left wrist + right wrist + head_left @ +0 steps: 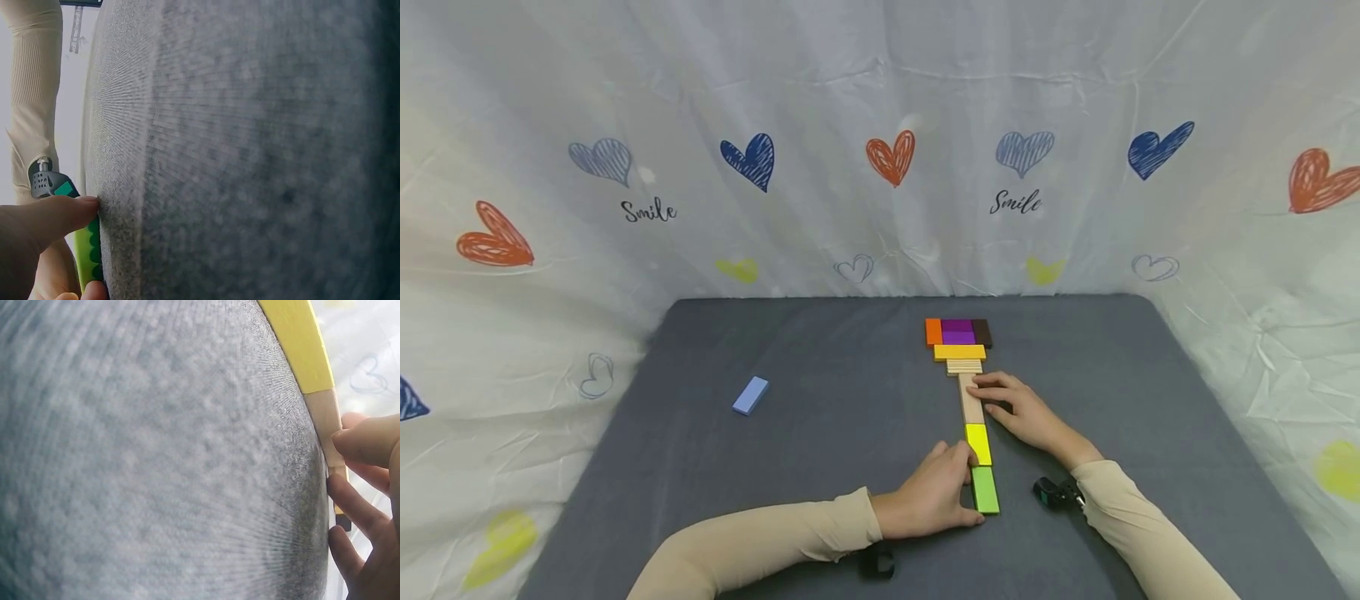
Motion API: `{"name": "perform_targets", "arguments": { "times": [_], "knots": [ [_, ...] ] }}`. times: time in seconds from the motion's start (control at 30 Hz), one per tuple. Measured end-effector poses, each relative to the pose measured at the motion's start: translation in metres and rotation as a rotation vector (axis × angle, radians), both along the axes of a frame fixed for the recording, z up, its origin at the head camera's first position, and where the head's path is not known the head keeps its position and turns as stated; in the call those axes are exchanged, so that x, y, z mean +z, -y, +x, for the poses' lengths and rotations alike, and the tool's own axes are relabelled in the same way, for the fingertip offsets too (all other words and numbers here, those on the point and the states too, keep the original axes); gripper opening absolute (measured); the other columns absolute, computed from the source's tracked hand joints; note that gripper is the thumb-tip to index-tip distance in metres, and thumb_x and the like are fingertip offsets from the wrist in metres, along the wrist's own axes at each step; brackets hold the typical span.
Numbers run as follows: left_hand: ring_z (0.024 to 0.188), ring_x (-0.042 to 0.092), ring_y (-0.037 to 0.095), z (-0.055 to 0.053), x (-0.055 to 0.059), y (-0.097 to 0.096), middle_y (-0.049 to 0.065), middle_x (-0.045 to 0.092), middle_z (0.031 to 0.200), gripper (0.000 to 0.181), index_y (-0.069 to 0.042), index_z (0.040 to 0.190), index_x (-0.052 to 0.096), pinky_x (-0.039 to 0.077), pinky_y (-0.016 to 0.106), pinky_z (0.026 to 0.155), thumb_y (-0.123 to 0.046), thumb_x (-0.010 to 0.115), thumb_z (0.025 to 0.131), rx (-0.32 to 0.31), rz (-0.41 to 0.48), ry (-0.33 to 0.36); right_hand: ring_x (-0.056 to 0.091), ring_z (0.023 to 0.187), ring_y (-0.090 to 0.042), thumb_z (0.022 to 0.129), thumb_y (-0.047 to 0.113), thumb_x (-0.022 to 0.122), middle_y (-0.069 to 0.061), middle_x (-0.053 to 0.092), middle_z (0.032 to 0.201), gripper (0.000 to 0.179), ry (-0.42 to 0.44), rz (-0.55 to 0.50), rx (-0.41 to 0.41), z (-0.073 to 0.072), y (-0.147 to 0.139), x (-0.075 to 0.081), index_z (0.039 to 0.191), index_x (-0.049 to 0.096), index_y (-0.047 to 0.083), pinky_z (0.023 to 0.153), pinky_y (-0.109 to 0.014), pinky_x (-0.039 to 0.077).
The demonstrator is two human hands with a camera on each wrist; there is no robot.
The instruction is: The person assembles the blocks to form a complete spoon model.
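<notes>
A line of flat coloured blocks runs up the table in the head view. My left hand [928,492] pinches the green block [985,492] at the near end, its thumb at the block's near end and fingers by the joint with the yellow block [978,446]. In the left wrist view, the thumb [72,211] sits at one end of the green block [87,253]. My right hand [1030,412] holds the plain wooden block [972,408], thumb by its right edge, fingers over its top. The right wrist view shows the wooden block [324,422] against the yellow block [300,344].
Past the wooden block lie thin wooden strips [964,367], a yellow-orange block [959,352], an orange block [933,332], purple blocks [957,332] and a dark brown block [982,332]. A blue block [750,396] lies apart at left on the grey table [820,358].
</notes>
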State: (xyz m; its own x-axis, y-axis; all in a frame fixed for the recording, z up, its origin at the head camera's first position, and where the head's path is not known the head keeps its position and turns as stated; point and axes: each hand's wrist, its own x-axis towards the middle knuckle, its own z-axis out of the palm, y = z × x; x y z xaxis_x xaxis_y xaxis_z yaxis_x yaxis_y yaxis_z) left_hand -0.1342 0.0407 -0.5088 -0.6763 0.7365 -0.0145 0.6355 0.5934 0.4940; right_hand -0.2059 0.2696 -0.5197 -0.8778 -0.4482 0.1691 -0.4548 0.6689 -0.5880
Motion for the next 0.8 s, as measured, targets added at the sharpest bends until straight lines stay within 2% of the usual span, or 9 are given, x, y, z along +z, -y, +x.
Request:
{"name": "perform_targets", "arguments": {
  "times": [0.17, 0.5, 0.8],
  "knots": [
    [0.075, 0.035, 0.001, -0.0005, -0.0008, -0.0006, -0.01, 0.052, 0.089, 0.061, -0.016, 0.115, 0.049, 0.031, 0.011, 0.064, -0.042, 0.086, 0.075, 0.01, 0.022, 0.015, 0.048, 0.135, -0.034, 0.096, 0.006, 0.062, -0.009, 0.056, 0.14, 0.041, -0.002, -0.003, -0.005, -0.0011, -0.0005, -0.0004, 0.136, 0.062, 0.014, 0.108, -0.058, 0.04],
    [0.075, 0.035, 0.001, 0.0002, 0.0005, -0.0015, -0.01, 0.051, 0.088, 0.061, -0.016, 0.114, 0.049, 0.031, 0.01, 0.064, -0.043, 0.086, 0.074, 0.012, 0.014, 0.004, 0.048, 0.135, -0.035, 0.096, 0.007, 0.062, -0.009, 0.056, 0.14, 0.041, 0.008, 0.007, -0.012, -0.0007, 0.0004, 0.0003, 0.136, 0.062, 0.015, 0.109, -0.06, 0.039],
    [0.075, 0.036, 0.001, 0.0, 0.0008, -0.0017, -0.01, 0.053, 0.089, 0.061, -0.017, 0.114, 0.048, 0.032, 0.01, 0.064, -0.042, 0.086, 0.074, 0.023, 0.01, 0.032, 0.047, 0.136, -0.035, 0.096, 0.007, 0.063, -0.008, 0.055, 0.141, 0.042, 0.022, 0.018, -0.024, -0.0004, 0.0015, 0.0003, 0.137, 0.061, 0.016, 0.109, -0.06, 0.038]
  ]
}}
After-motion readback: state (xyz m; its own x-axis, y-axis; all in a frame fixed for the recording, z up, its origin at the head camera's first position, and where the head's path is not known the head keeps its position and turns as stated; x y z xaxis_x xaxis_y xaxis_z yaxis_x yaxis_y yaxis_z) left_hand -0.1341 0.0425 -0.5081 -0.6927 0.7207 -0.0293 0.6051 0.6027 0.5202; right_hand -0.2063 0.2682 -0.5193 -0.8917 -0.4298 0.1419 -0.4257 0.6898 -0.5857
